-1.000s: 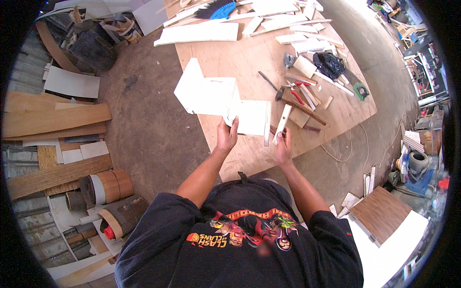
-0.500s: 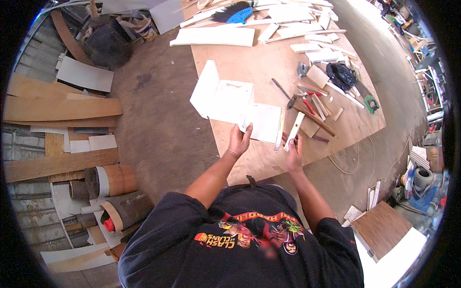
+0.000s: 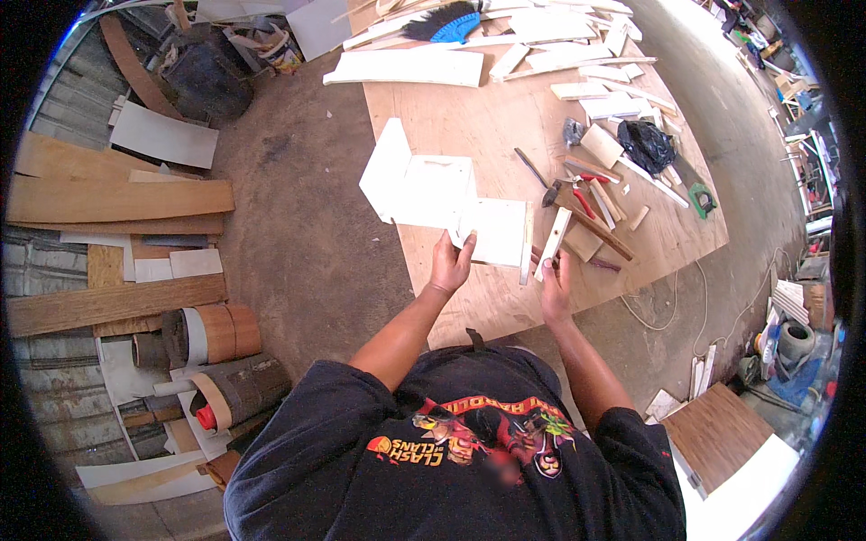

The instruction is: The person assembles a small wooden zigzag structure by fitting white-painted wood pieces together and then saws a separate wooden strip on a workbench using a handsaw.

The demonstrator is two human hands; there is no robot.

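Big plywood worktable fills the top of the view, bare dirt floor to its left, planks and offcuts stacked along the wall. Strips of white board crowd the far end beside a blue-handled broom; a hammer and black bag lie to the right. Left hand grips the near edge of the white board box on the table. Right hand pinches a narrow white strip just beside it.
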